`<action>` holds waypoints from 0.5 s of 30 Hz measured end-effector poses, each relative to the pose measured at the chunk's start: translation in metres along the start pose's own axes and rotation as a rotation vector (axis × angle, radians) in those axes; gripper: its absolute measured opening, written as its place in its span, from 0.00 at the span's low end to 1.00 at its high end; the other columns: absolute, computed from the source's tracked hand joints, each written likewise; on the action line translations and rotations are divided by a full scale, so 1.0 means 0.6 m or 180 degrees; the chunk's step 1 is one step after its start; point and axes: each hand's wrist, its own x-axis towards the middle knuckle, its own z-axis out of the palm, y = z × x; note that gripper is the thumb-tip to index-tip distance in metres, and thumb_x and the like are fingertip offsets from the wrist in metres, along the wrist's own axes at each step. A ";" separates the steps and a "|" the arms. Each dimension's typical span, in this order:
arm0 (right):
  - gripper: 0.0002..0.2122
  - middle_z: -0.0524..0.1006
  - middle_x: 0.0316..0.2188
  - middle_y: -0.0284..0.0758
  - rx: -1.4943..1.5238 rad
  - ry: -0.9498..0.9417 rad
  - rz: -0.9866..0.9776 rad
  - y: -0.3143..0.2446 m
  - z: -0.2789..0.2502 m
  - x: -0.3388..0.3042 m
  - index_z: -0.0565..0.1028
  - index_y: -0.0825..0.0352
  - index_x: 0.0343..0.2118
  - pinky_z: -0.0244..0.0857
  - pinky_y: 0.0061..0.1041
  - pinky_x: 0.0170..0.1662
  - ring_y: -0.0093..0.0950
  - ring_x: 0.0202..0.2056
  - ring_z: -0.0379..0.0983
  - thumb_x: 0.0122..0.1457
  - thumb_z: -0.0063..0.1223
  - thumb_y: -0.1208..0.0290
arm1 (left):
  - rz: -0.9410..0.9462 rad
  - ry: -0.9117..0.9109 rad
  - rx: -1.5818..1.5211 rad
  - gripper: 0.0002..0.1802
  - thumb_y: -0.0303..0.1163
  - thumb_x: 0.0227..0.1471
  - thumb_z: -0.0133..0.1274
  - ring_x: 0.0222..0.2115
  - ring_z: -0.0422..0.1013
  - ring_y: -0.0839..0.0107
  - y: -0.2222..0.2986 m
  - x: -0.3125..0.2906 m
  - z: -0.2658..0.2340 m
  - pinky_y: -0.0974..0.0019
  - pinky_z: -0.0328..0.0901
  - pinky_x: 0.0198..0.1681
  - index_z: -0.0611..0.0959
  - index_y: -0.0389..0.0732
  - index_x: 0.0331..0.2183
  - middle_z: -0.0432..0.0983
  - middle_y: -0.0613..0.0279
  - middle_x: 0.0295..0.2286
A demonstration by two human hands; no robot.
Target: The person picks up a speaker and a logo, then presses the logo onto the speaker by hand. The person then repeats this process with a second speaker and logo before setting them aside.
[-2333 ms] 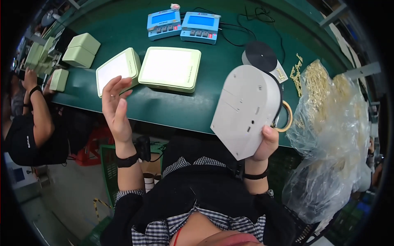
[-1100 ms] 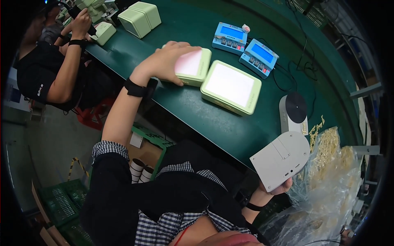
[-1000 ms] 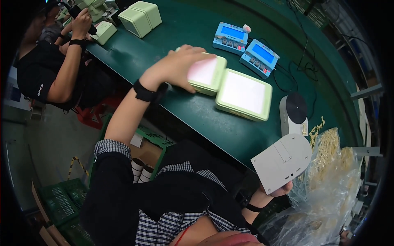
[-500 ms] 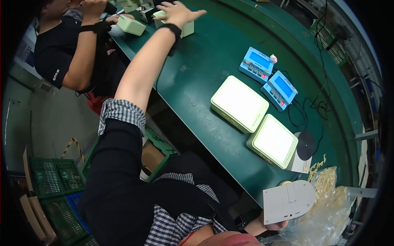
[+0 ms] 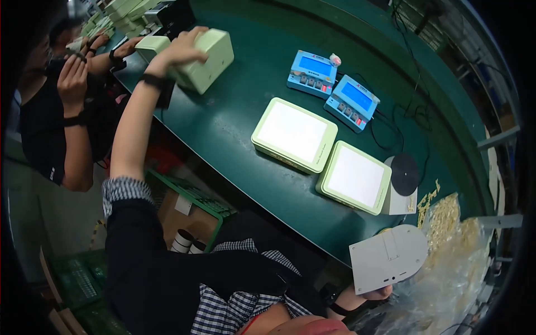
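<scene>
My left hand [image 5: 181, 51], its arm stretched far across the bench, grips the near side of a pale green box [image 5: 214, 62] at the back left. The box stands tilted in view, fingers over its edge. In my right hand [image 5: 365, 296] at the lower right is a light grey plastic device [image 5: 386, 260], straight at one end and rounded at the other, its back with a small hatch and screws facing up. Most of the right hand's fingers are hidden beneath it. Two pale green boxes with glowing white tops, one [image 5: 295, 134] and another [image 5: 358, 176], lie side by side mid-bench.
Two blue meters with screens [image 5: 312, 72] stand behind the lit boxes, cables trailing right. A grey device with a black disc [image 5: 405, 176] and a clear bag of small tan parts [image 5: 446, 245] lie right. A co-worker [image 5: 72, 111] sits left. Crates [image 5: 190, 195] stand below the bench [image 5: 223, 162].
My left hand has come down from above the bench with spread fingers and closed on the green box. The right hand still holds the grey device. The whole view has shifted.
</scene>
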 end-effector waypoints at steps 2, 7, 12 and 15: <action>0.36 0.65 0.56 0.44 -0.0014 0.0083 0.0010 -0.006 -0.002 -0.006 0.60 0.73 0.59 0.59 0.41 0.56 0.39 0.54 0.64 0.50 0.51 0.54 | 0.0438 0.0027 0.0141 0.56 0.45 0.23 0.64 0.51 0.65 0.42 0.047 -0.073 0.006 0.47 0.62 0.55 0.63 0.60 0.60 0.66 0.38 0.49; 0.35 0.68 0.55 0.43 0.0089 0.0209 0.0186 -0.013 -0.011 -0.019 0.61 0.72 0.58 0.62 0.37 0.54 0.37 0.52 0.67 0.50 0.52 0.55 | -0.0042 0.0086 0.0458 0.54 0.44 0.23 0.64 0.50 0.65 0.42 0.118 -0.175 -0.017 0.49 0.62 0.54 0.64 0.61 0.59 0.67 0.41 0.49; 0.35 0.67 0.56 0.45 -0.0089 0.0200 -0.0074 -0.034 0.000 -0.053 0.60 0.73 0.59 0.61 0.41 0.56 0.40 0.54 0.66 0.50 0.52 0.56 | 0.1225 0.0402 -0.0012 0.56 0.43 0.18 0.62 0.48 0.65 0.46 0.173 -0.272 -0.068 0.48 0.61 0.53 0.67 0.52 0.58 0.67 0.48 0.49; 0.36 0.67 0.56 0.45 -0.0252 0.0294 -0.0234 -0.055 -0.003 -0.059 0.60 0.73 0.60 0.61 0.43 0.57 0.42 0.54 0.66 0.50 0.51 0.57 | 0.1696 -0.0063 -0.0271 0.56 0.43 0.17 0.61 0.47 0.64 0.44 0.265 -0.353 -0.131 0.49 0.59 0.53 0.69 0.50 0.57 0.66 0.43 0.49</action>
